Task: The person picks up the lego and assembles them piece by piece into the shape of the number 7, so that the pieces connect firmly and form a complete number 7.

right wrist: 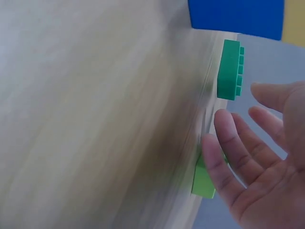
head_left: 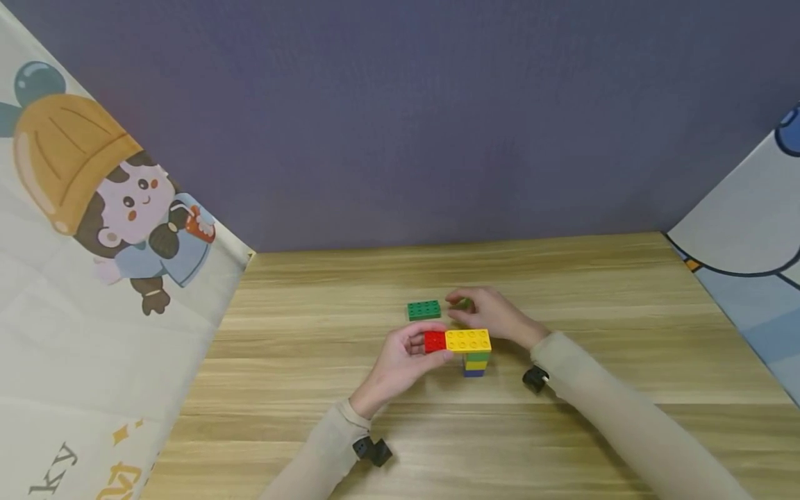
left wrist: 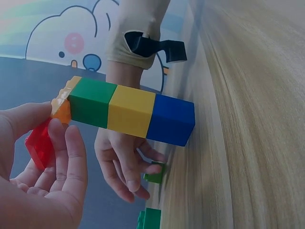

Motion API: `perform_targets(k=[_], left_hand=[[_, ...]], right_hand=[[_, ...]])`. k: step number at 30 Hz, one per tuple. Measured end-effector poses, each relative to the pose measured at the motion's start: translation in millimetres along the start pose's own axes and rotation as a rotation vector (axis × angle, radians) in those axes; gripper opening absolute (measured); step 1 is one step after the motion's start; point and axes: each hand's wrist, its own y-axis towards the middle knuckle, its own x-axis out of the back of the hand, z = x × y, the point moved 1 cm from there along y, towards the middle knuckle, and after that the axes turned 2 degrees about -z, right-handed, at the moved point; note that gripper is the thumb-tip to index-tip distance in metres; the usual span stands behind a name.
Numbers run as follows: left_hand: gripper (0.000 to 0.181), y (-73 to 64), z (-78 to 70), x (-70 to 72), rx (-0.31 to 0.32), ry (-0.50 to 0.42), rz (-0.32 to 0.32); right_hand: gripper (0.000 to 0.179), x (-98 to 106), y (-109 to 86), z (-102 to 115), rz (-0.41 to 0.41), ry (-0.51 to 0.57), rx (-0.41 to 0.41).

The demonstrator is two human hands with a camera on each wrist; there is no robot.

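My left hand [head_left: 403,357] grips a toy-brick build at its red brick [head_left: 435,341] and the end of the long yellow brick [head_left: 467,340] beside it. Below the yellow brick's other end runs a column of a green brick [left wrist: 92,101], a yellow brick [left wrist: 131,111] and a blue brick [left wrist: 171,119]. Whether the blue end touches the table cannot be told. My right hand [head_left: 494,316] has its fingers loosely bent around the space over a light green brick [right wrist: 204,179], which they partly hide; contact is unclear. A dark green brick [head_left: 423,310] lies left of those fingertips.
Both hands work over a wood-grain table [head_left: 300,292]. A dark blue-grey panel [head_left: 400,125] rises along its far edge. Printed cloths stand at the left [head_left: 125,333] and right [head_left: 744,208] sides. Each wrist wears a small black camera.
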Motion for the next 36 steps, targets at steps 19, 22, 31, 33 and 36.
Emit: perform_targets(k=[19, 22, 31, 33, 36], left_hand=[[0.047, -29.2, 2.2, 9.9, -0.017, 0.005, 0.066], [0.047, -33.8, 2.6, 11.4, -0.013, 0.007, 0.072], [0.047, -46.3, 5.4, 16.9, -0.009, 0.011, 0.086], [0.047, -48.8, 6.0, 17.8, -0.012, 0.013, 0.09], [0.047, -52.7, 6.6, 19.2, -0.016, 0.015, 0.097]], right_hand=[[0.042, -36, -11.2, 28, -0.032, 0.073, -0.069], [0.043, -40, -14.4, 31, -0.037, 0.076, -0.089], [0.041, -53, -21.2, 39, -0.05, 0.084, -0.105], [0.041, -55, -23.0, 41, -0.052, 0.088, -0.108], [0.04, -59, -25.5, 44, -0.056, 0.093, -0.116]])
